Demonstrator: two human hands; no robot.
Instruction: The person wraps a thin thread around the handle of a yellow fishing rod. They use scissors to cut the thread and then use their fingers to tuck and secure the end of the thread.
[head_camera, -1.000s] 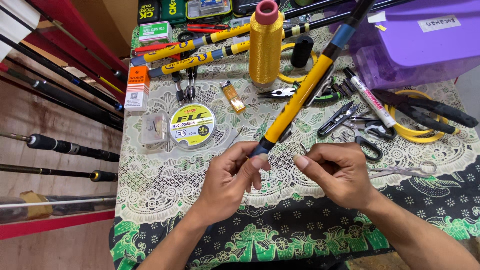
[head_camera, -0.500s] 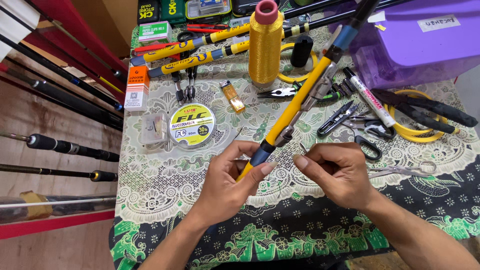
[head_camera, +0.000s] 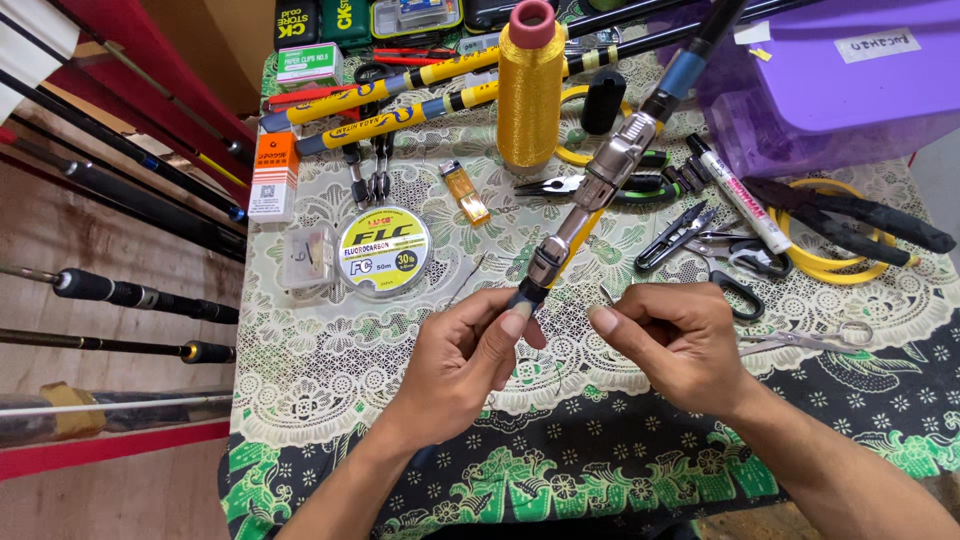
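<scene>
**Two hands, fingertips nearly meeting**

Both forearms rise from the lower edge and angle inward. The left hand (head_camera: 462, 365) curls, thumb and fingers closed in a pinch, thumbnail up. The right hand (head_camera: 672, 340) sits just beside it, fingers bent, thumb and forefinger pressed together, pointing toward the left hand.

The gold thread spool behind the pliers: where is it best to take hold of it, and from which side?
Take the gold thread spool around its wound middle, from above the pink top. It stands upright, with rods, pliers and a black cap crowding its base.
</scene>
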